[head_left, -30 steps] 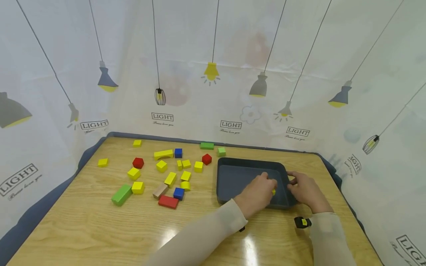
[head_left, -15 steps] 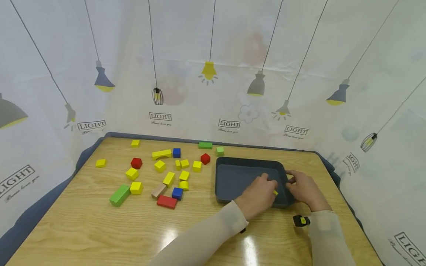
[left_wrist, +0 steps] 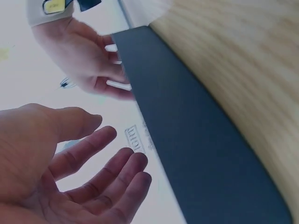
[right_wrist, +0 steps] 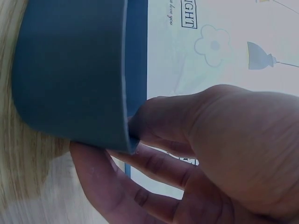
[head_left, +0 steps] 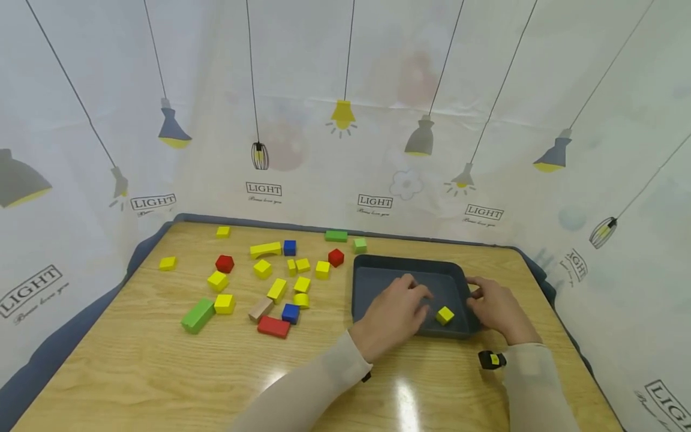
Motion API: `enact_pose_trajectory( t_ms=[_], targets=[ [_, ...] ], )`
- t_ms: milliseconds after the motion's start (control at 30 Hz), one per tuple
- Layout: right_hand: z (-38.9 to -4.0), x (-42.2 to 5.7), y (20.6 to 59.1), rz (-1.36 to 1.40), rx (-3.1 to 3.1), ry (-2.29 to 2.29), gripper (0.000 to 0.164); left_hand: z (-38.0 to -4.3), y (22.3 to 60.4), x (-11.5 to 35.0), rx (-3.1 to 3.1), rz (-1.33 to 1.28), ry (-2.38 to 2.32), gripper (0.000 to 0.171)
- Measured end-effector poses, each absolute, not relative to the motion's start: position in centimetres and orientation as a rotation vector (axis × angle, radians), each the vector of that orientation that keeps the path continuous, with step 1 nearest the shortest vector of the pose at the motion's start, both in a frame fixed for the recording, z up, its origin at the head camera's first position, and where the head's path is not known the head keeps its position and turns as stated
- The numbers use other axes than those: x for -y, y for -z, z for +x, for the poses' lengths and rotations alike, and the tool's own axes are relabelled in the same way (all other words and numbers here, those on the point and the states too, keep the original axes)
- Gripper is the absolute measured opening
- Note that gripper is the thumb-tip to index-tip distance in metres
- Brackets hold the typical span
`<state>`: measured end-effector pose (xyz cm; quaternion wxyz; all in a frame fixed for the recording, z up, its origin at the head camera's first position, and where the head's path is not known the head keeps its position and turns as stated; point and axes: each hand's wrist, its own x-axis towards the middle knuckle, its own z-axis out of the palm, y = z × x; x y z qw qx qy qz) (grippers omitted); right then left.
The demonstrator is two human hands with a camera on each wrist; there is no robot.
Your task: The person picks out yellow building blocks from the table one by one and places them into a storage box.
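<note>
A dark grey-blue tray [head_left: 378, 260] stands on the right half of the table. One yellow cube [head_left: 445, 315] lies inside it near the front right corner. Over the tray's front left part hovers my left hand [head_left: 391, 315], its fingers spread and loosely bent, with nothing in them; the left wrist view shows the same bare palm beside the tray wall [left_wrist: 187, 130]. My right hand [head_left: 502, 312] pinches the tray's right rim. In the right wrist view, the right thumb [right_wrist: 159, 116] lies over the rim and the fingers sit outside the wall.
Left of the tray lie several loose blocks, among them a green block [head_left: 198, 316], a red slab [head_left: 273, 327], a blue cube [head_left: 290, 313] and a yellow arch [head_left: 266, 250]. A light green cube [head_left: 359, 245] is just behind the tray. A printed curtain [head_left: 302, 120] encloses the table.
My left hand has let go of the yellow cube, which now shows in the tray, and has drawn back to the left with its fingers loosened. The right hand stays at the rim.
</note>
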<state>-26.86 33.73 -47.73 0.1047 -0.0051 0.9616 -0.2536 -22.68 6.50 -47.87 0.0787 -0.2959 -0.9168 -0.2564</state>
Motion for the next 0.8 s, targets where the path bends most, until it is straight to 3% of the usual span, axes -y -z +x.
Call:
enact_pose_trajectory(
  t_ms=[400, 800],
  targets=[
    [-26.8, -33.5, 47.7, -0.040, -2.856, 0.744, 0.063, -22.9, 47.6, -0.4, 2.637, -0.782, 0.773, 0.025],
    [-26.7, -33.7, 47.6, -0.027, -2.836, 0.752, 0.064, -23.9, 48.0, 6.7, 2.701, -0.478, 0.834, 0.028]
  ],
)
